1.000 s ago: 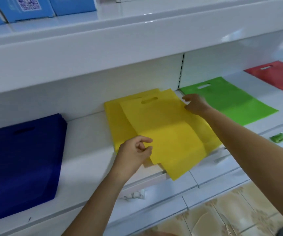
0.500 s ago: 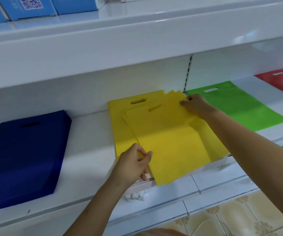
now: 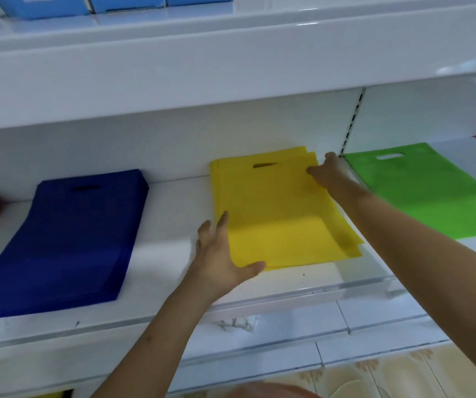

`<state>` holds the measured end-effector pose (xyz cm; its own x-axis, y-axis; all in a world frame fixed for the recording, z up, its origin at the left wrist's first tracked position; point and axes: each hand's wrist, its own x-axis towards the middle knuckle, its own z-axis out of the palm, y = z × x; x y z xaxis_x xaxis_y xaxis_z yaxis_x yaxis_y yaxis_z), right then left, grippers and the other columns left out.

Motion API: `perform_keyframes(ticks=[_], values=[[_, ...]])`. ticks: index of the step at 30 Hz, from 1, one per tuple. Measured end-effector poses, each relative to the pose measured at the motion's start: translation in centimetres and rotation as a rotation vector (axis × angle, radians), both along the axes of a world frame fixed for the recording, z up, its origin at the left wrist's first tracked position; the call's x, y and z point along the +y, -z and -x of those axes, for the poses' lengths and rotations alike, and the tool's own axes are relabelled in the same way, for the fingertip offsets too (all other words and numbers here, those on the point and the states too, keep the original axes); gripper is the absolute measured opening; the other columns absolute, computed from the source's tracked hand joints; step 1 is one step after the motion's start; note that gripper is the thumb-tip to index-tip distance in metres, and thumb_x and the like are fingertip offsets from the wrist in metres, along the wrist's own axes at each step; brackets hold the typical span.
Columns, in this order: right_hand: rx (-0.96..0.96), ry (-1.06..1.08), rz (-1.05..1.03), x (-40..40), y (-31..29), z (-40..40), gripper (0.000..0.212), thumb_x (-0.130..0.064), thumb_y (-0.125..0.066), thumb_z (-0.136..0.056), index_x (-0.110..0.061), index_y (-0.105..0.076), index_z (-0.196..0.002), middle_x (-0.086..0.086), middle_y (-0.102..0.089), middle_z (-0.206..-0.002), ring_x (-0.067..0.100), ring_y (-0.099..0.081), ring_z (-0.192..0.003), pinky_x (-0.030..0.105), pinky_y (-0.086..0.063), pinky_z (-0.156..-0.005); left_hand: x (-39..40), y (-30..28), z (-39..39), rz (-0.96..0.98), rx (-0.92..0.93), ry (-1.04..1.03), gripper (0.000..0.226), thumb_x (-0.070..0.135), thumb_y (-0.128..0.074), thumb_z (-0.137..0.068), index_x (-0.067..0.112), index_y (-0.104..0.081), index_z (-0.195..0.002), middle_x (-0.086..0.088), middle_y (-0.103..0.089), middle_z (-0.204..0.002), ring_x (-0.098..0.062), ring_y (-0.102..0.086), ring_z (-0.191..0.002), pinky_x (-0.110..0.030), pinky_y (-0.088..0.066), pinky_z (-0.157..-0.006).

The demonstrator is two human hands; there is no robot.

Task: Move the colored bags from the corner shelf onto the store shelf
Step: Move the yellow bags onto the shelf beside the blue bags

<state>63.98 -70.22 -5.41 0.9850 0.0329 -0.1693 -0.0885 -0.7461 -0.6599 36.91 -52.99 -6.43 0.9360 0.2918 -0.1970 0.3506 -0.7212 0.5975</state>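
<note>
Bare shelf (image 3: 173,214) lies between blue bags (image 3: 67,234) and yellow bags (image 3: 277,214).

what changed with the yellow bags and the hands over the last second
The yellow bags, skewed and hanging over the front edge a second ago, now lie squared in one stack fully on the shelf. The left hand let go of its pinch and now presses open against the stack's lower left corner. The right hand stayed at the upper right corner. The blue bags and green bag lie as before.
</note>
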Motion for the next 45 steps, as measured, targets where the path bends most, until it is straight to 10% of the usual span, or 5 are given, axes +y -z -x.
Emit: perform_keyframes(ticks=[5,12,21,36,45], values=[[0.043,-0.130,-0.076,1.7,-0.4,0.6,0.065,-0.031,-0.057,-0.096,-0.007,-0.028,-0.149,0.018,-0.043,-0.144,0.034,-0.044,-0.128,0.040,-0.041,-0.099,-1.2,0.3,-0.6,-0.061,0.135,0.105,0.118,0.054,-0.079,-0.075,0.030,0.003,-0.158,-0.014,0.008,-0.164,-0.027,-0.008,-0.152,-0.036,-0.022,-0.120],[0.036,-0.196,-0.065,2.2,0.1,0.9,0.072,-0.041,-0.054,-0.096,-0.016,-0.019,-0.154,0.013,-0.032,-0.153,0.033,-0.037,-0.135,0.040,-0.038,-0.102,-1.4,0.2,-1.2,-0.015,0.171,0.031,0.120,0.053,-0.080,-0.076,0.024,0.002,-0.158,-0.020,0.011,-0.163,-0.030,-0.024,-0.148,-0.029,-0.030,-0.112],[-0.219,-0.323,0.209,6.0,-0.6,2.5,0.071,-0.052,-0.045,-0.097,-0.016,-0.020,-0.153,0.011,-0.010,-0.161,0.034,-0.016,-0.145,0.048,-0.027,-0.113,0.2,-0.5,-0.2,0.069,0.043,0.018,0.123,0.061,-0.078,-0.073,0.033,0.007,-0.158,-0.011,0.010,-0.165,-0.027,0.002,-0.153,-0.039,-0.019,-0.119],[-0.384,-0.953,-0.172,39.6,-4.3,22.1,0.064,-0.046,-0.046,-0.099,-0.017,-0.025,-0.152,0.003,-0.028,-0.156,0.017,-0.030,-0.140,0.024,-0.021,-0.110,26.2,-3.6,17.5,-0.009,-0.589,-0.594,0.060,0.037,-0.065,-0.093,0.016,-0.045,-0.145,0.000,-0.052,-0.139,-0.010,-0.049,-0.125,-0.025,-0.041,-0.104],[-0.543,-1.128,0.065,61.9,-3.7,34.6,0.089,-0.059,-0.053,-0.089,-0.011,-0.015,-0.153,0.010,-0.019,-0.159,0.031,-0.022,-0.143,0.047,-0.028,-0.114,46.8,-1.7,32.7,-0.284,-0.508,-1.007,0.058,0.034,-0.068,-0.092,0.007,-0.050,-0.140,-0.012,-0.049,-0.137,-0.028,-0.048,-0.125,-0.034,-0.043,-0.096]])
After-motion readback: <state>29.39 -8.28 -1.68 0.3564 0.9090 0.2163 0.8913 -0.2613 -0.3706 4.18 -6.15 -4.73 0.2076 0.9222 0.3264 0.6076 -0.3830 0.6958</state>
